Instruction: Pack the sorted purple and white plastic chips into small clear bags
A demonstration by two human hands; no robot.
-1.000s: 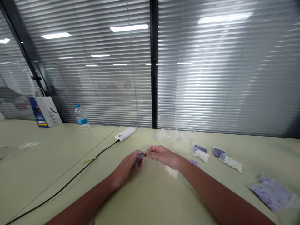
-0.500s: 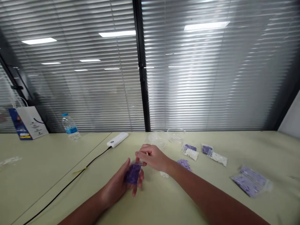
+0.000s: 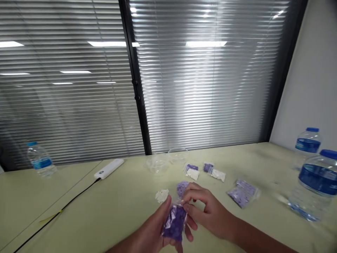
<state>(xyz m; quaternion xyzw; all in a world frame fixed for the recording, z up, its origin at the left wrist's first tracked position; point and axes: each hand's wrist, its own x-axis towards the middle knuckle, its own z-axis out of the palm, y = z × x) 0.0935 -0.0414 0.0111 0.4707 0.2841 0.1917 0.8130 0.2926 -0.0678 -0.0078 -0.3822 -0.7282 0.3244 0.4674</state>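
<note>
A small clear plastic bag (image 3: 173, 225) filled with dark purple pieces rests across my left hand (image 3: 155, 228), whose thumb and fingers hold it by the sides. My right hand (image 3: 204, 207) pinches the bag's top edge between thumb and forefinger. Just beyond the hands lie a heap of light purple pieces (image 3: 182, 188) and a heap of white pieces (image 3: 162, 195). Whether the bag's top is sealed, I cannot make out.
Two clear round containers (image 3: 158, 163) stand near the window. Bags of purple and white pieces (image 3: 193, 173) and bags of lilac pieces (image 3: 242, 193) lie to the right. Large water bottles (image 3: 318, 181) stand far right. A white power bank (image 3: 109, 168) with a black cable and a small bottle (image 3: 42, 163) are left.
The view has swung right, bringing the large bottles in and losing the paper bag. My right hand has shifted to the right side of the bag's top; the left still holds the bag.
</note>
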